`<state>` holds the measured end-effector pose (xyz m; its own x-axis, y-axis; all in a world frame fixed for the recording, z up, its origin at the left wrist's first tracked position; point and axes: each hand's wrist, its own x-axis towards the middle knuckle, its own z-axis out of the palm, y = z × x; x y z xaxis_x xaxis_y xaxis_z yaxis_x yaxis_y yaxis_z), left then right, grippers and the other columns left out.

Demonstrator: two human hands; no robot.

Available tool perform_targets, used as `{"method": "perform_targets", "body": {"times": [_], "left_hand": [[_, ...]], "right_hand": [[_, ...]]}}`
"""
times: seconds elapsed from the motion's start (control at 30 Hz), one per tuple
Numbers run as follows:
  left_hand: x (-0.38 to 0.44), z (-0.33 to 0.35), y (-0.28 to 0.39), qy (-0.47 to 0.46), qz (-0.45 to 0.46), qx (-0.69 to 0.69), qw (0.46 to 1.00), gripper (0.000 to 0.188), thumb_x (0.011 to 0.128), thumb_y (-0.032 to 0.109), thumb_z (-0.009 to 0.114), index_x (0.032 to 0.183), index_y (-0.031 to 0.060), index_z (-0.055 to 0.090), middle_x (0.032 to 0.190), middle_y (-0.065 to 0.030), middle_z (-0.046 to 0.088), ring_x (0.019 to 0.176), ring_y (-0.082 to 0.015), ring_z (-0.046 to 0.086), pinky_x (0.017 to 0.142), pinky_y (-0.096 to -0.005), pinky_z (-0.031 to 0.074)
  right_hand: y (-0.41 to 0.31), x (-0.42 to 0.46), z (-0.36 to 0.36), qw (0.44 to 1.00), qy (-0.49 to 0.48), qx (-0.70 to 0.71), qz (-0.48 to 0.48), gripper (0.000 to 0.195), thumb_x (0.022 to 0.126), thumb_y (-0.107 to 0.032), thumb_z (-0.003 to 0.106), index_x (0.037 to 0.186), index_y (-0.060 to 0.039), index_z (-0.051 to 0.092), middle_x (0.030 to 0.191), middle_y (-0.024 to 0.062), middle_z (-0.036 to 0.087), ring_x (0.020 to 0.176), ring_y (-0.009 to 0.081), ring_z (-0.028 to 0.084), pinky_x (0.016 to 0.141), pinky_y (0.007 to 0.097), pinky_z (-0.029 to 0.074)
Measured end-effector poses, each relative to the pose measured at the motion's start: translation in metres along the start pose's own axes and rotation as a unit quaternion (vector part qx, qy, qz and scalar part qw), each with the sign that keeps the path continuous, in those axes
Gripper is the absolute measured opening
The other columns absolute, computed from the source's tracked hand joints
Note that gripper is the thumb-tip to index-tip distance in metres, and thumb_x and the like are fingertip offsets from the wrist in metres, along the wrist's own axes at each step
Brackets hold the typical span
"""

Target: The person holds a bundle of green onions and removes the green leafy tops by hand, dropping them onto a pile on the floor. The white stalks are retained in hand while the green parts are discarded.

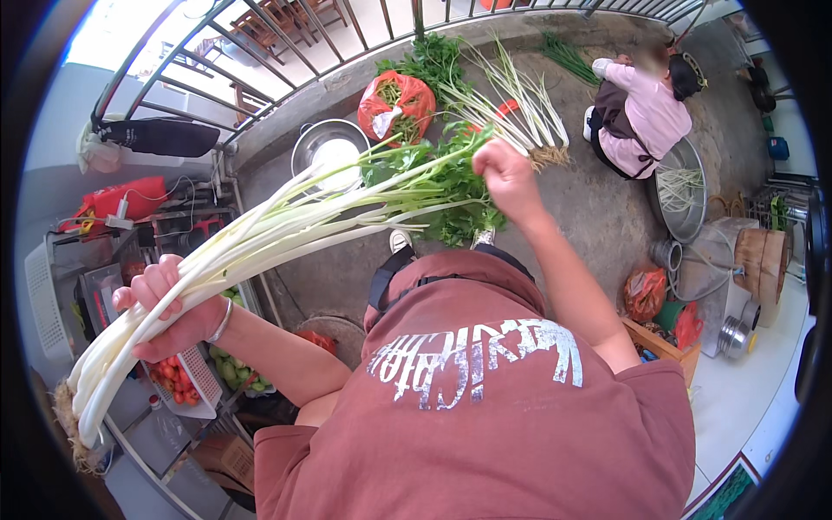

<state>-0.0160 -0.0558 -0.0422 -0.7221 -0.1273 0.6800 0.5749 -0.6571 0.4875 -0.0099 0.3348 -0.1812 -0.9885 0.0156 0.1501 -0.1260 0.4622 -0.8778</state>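
A long bunch of pale celery (pixel 286 224) with roots at its lower left end and green leaves at its upper right end lies across the view. My left hand (pixel 170 305), with a bracelet at the wrist, grips the white stalks near the roots. At the leafy end, my right hand (pixel 508 177) is closed around stem tips and leaves. Beyond the bunch, a metal basin (pixel 304 156) and a red plastic bag (pixel 408 97) of greens stand on the floor. More long white-stemmed vegetables with roots (pixel 545 123) lie to the right of the bag, beside leafy greens (pixel 437 62).
A person (pixel 640 117) in pink crouches at upper right beside a large metal tub (pixel 697 195) holding pale strips. Metal railing (pixel 351 29) runs behind. Shelves with a white basket (pixel 207 390) of tomatoes stand at left; a wooden crate (pixel 689 364) is at right.
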Motion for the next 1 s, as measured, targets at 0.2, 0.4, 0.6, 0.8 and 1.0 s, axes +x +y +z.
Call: {"method": "perform_targets", "body": {"times": [0.2, 0.4, 0.6, 0.8, 1.0], "left_hand": [[0.001, 0.004, -0.003, -0.001, 0.006, -0.036, 0.999, 0.052, 0.073, 0.039, 0.070, 0.109, 0.0045, 0.059, 0.060, 0.0045, 0.049, 0.050, -0.0044, 0.042, 0.054, -0.0205, 0.032], [0.005, 0.010, -0.007, -0.016, 0.000, -0.060, 0.998, 0.051, 0.072, 0.038, 0.071, 0.109, 0.0043, 0.059, 0.060, 0.0046, 0.049, 0.049, -0.0045, 0.041, 0.054, -0.0203, 0.032], [-0.001, 0.008, -0.003, -0.016, -0.010, -0.043, 0.999, 0.051, 0.073, 0.038, 0.070, 0.110, 0.0049, 0.058, 0.061, 0.0044, 0.049, 0.051, -0.0053, 0.042, 0.057, -0.0219, 0.033], [-0.003, 0.005, -0.002, -0.024, -0.039, -0.053, 0.998, 0.044, 0.071, 0.032, 0.073, 0.105, 0.0063, 0.060, 0.062, 0.0058, 0.051, 0.053, -0.0040, 0.043, 0.058, -0.0211, 0.030], [0.004, 0.008, -0.010, -0.045, -0.058, -0.085, 0.994, 0.040, 0.072, 0.028, 0.072, 0.104, 0.0063, 0.060, 0.060, 0.0056, 0.051, 0.048, -0.0034, 0.043, 0.054, -0.0193, 0.031]], "right_hand": [[-0.049, -0.014, -0.023, 0.992, -0.097, -0.010, -0.079, 0.015, 0.080, -0.005, 0.051, 0.089, -0.0048, 0.062, 0.080, 0.0081, 0.057, 0.071, 0.0222, 0.056, 0.068, 0.0322, 0.046], [-0.064, -0.020, 0.021, 0.989, -0.079, -0.051, -0.111, 0.022, 0.080, -0.013, 0.061, 0.100, -0.0068, 0.064, 0.087, 0.0114, 0.062, 0.076, 0.0274, 0.061, 0.067, 0.0352, 0.049], [-0.072, -0.013, 0.018, 0.985, -0.120, -0.030, -0.117, 0.017, 0.076, -0.012, 0.066, 0.092, -0.0069, 0.065, 0.084, 0.0065, 0.061, 0.075, 0.0243, 0.061, 0.069, 0.0336, 0.050], [-0.077, -0.006, -0.015, 0.922, -0.351, 0.149, 0.065, 0.012, 0.081, -0.009, 0.065, 0.089, 0.0000, 0.064, 0.087, 0.0036, 0.065, 0.084, 0.0080, 0.058, 0.076, 0.0265, 0.046], [-0.070, -0.011, -0.009, 0.914, -0.365, -0.007, -0.176, 0.018, 0.081, -0.012, 0.058, 0.097, -0.0032, 0.062, 0.088, 0.0100, 0.057, 0.083, 0.0280, 0.060, 0.072, 0.0362, 0.049]]}}
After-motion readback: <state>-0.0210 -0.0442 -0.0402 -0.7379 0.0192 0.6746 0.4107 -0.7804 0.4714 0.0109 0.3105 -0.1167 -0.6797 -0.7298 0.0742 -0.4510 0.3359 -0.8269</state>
